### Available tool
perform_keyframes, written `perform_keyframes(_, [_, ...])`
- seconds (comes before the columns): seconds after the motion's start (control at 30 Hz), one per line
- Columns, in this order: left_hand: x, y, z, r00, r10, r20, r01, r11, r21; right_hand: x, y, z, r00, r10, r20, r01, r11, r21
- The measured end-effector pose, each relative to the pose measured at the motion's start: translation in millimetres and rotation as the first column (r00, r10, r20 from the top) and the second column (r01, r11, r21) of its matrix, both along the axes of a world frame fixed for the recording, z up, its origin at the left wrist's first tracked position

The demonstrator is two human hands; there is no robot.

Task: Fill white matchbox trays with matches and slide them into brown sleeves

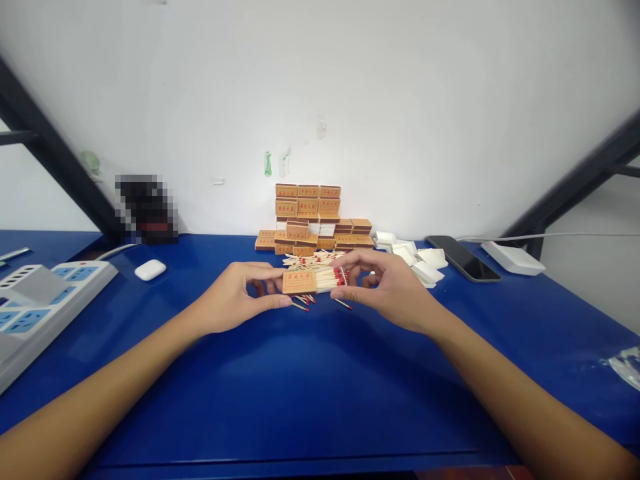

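Note:
My left hand pinches the orange sleeve of a matchbox above the blue table. My right hand pinches the other end, where the inner tray sticks out full of red-tipped matches. Both hands have their fingers closed on the box. Loose matches lie scattered on the table just behind and under the box. A stack of closed matchboxes stands further back against the white wall.
A pile of white empty trays lies to the right, then a dark phone and a white box. On the left are a white power strip and a white earbud case.

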State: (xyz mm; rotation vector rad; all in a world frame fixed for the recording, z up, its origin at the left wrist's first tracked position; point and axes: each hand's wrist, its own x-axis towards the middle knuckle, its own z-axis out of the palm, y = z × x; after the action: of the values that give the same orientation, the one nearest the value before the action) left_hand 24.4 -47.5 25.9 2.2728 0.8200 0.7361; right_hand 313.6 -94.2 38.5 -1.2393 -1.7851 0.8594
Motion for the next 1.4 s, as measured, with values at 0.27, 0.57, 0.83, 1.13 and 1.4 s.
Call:
perform_keyframes(0.27, [3,-5,-3.1,1.000,-0.013,0.027,0.014,0.999,-0.036,-6,-4,-5.8,0.999,-0.009,-0.035,0.010,0.999,0.032])
perform_keyframes(0.57, [12,-14,-1.1,0.999,0.035,0.032,-0.035,0.999,0.003,-26,-12,-19.0,1.000,0.002,-0.010,-0.001,0.993,0.118])
perform_keyframes(0.83, [13,-14,-5.8,0.984,0.148,0.103,-0.159,0.982,0.098,-45,-36,-28.0,0.969,0.188,-0.157,-0.197,0.980,-0.041])
perform_keyframes(1.13, [12,-11,-9.1,0.986,0.145,0.078,-0.155,0.978,0.137,-39,-32,-27.7,0.934,0.259,-0.245,-0.295,0.947,-0.126])
perform_keyframes(1.4, [11,-8,-12.0,0.987,0.151,0.053,-0.157,0.978,0.135,-42,-28,-30.9,0.904,0.290,-0.313,-0.336,0.936,-0.104])
